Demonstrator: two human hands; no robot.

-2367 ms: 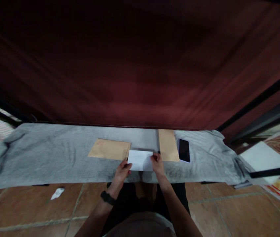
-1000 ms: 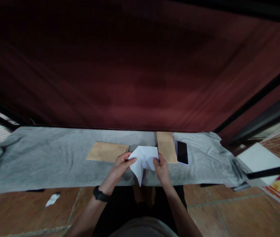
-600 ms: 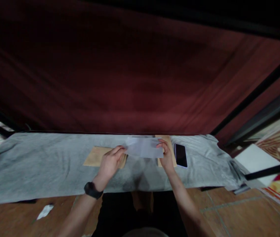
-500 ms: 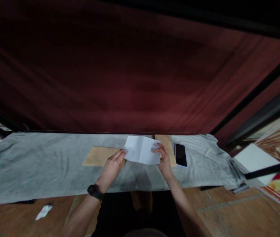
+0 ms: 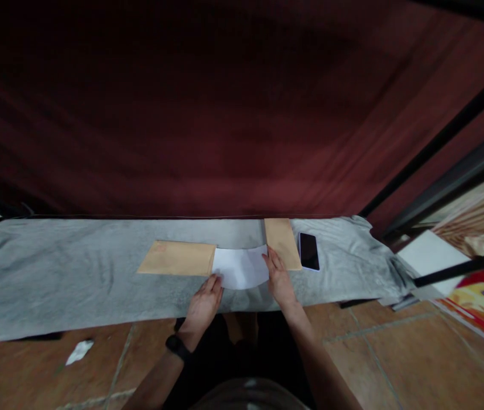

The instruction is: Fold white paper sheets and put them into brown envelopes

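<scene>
A white sheet of paper (image 5: 241,267) is held between my two hands, bowed slightly downward in the middle. My left hand (image 5: 206,296), below a dark wristband, pinches its lower left corner. At the right edge, my right hand (image 5: 279,278) grips the sheet with its fingers closed along the side. One brown envelope (image 5: 177,259) lies flat to the left, its right end beside the paper. Another brown envelope (image 5: 283,242) lies upright behind my right hand, partly covered by the fingers.
A dark-screened phone (image 5: 309,251) lies right of the second envelope. Grey cloth (image 5: 75,267) covers the long narrow surface, with a dark red panel (image 5: 242,142) behind it. A white scrap (image 5: 80,352) is on the tiled floor. A white box (image 5: 432,259) stands at right.
The paper has come down closer to the cloth and nearer me, turning from a creased, raised sheet to a shallower curve. Both hands moved with it, and the left envelope is more exposed.
</scene>
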